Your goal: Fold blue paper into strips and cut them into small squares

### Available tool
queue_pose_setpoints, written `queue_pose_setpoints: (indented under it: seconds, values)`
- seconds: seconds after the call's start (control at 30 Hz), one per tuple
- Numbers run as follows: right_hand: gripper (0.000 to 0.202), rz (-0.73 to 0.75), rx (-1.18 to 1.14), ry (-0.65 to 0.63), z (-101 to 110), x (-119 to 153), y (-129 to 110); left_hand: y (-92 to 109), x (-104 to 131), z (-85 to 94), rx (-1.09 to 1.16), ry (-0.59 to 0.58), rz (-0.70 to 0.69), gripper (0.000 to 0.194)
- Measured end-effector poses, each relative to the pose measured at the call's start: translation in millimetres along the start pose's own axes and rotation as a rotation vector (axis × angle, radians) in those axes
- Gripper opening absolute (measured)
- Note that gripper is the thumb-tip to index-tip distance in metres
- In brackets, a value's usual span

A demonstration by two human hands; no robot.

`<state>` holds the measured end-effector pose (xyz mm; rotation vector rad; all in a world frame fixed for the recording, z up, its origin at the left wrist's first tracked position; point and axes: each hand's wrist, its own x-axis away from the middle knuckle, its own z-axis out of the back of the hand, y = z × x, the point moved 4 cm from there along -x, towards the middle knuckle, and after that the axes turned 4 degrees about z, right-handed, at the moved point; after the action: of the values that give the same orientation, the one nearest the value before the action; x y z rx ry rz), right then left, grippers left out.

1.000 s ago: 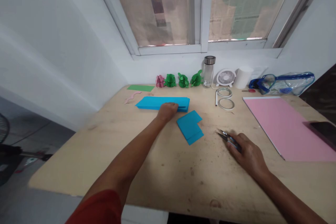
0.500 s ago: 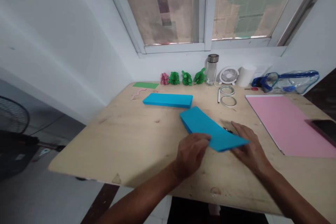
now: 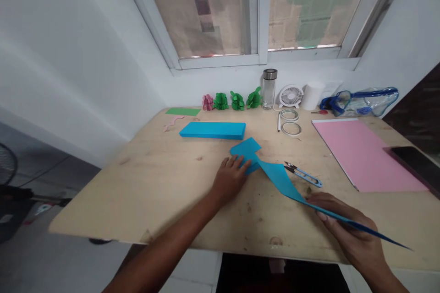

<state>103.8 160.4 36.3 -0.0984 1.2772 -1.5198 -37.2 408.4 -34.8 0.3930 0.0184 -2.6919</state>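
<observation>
My left hand (image 3: 231, 177) is spread, its fingertips resting on the left part of some blue paper (image 3: 245, 149) on the wooden table. From there a long blue strip (image 3: 280, 178) twists and stretches to the right. My right hand (image 3: 347, 224) pinches that strip between thumb and fingers, and its far end sticks out past the hand toward the lower right. Thread snips (image 3: 304, 175) with dark blades and a light blue body lie just above the strip. Behind my left hand sits a flat blue folded stack (image 3: 213, 130).
Along the wall stand pink and green paper shapes (image 3: 237, 100), a glass bottle (image 3: 268, 90), a small fan (image 3: 290, 96) and a clear pouch (image 3: 366, 102). Rings (image 3: 291, 128) lie before the fan. A pink sheet (image 3: 367, 158) and phone (image 3: 417, 162) are at right.
My right hand has moved down and right, drawing out a long strip of the blue paper. My left hand has shifted left and opened flat. The snips are now uncovered. The view has shifted slightly.
</observation>
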Motion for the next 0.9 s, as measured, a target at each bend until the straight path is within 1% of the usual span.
queue_pose_setpoints:
  seconds: [0.1, 0.17, 0.23, 0.27, 0.3, 0.37, 0.4, 0.43, 0.5, 0.53, 0.57, 0.6, 0.67, 0.73, 0.83, 0.9]
  values:
    - [0.022, 0.001, 0.007, 0.024, 0.9, 4.2, -8.0, -12.6, -20.3, -3.5, 0.003, -0.023, -0.011, 0.03]
    - [0.021, 0.022, -0.008, 0.017, -0.4, 5.9, -10.9, -20.2, -31.0, -4.2, 0.014, -0.03, 0.003, 0.028]
    - [0.021, 0.053, -0.051, -0.016, -4.0, 8.9, -11.6, -23.0, -33.5, -1.1, 0.035, -0.031, 0.026, 0.029]
    - [0.025, 0.072, -0.072, -0.044, -6.9, 11.5, -11.3, -21.6, -30.2, 2.8, 0.044, -0.029, 0.036, 0.032]
    - [0.028, 0.092, -0.087, -0.075, -10.1, 15.1, -10.6, -18.0, -23.6, 8.6, 0.069, -0.027, 0.039, 0.036]
    - [0.029, 0.123, -0.092, -0.125, -16.9, 24.1, -8.5, -5.1, -1.8, 25.4, 0.163, -0.047, 0.009, 0.045]
    - [0.028, 0.128, -0.089, -0.154, -20.4, 28.9, -7.4, 4.0, 12.0, 35.6, 0.302, -0.078, -0.035, 0.049]
    - [0.028, 0.124, -0.087, -0.183, -23.8, 33.2, -6.4, 14.3, 26.6, 45.6, 0.433, -0.138, -0.098, 0.053]
    - [0.028, 0.09, -0.084, -0.25, -30.0, 39.1, -5.2, 33.0, 53.4, 62.0, 0.58, -0.293, -0.179, 0.061]
    - [0.027, 0.066, -0.081, -0.286, -32.9, 40.1, -5.2, 40.5, 63.9, 67.0, 0.614, -0.361, -0.194, 0.063]
    - [0.027, 0.044, -0.079, -0.314, -35.4, 39.9, -5.6, 46.2, 71.6, 69.8, 0.63, -0.397, -0.185, 0.062]
    - [0.027, 0.026, -0.083, -0.334, -37.7, 38.4, -6.4, 50.2, 76.7, 69.9, 0.637, -0.407, -0.161, 0.057]
    - [0.024, -0.026, -0.09, -0.35, -42.1, 33.8, -6.9, 54.5, 80.9, 64.2, 0.643, -0.349, -0.103, 0.038]
    - [0.02, -0.124, -0.085, -0.324, -46.3, 29.4, -3.6, 56.0, 81.7, 54.1, 0.652, -0.235, -0.068, 0.024]
    - [0.029, -0.33, -0.086, -0.266, -52.9, 28.7, 9.2, 57.4, 84.5, 40.1, 0.671, -0.077, -0.057, 0.019]
    - [0.034, -0.434, -0.101, -0.221, -56.5, 29.8, 19.4, 56.8, 88.2, 34.3, 0.697, 0.001, 0.011, 0.018]
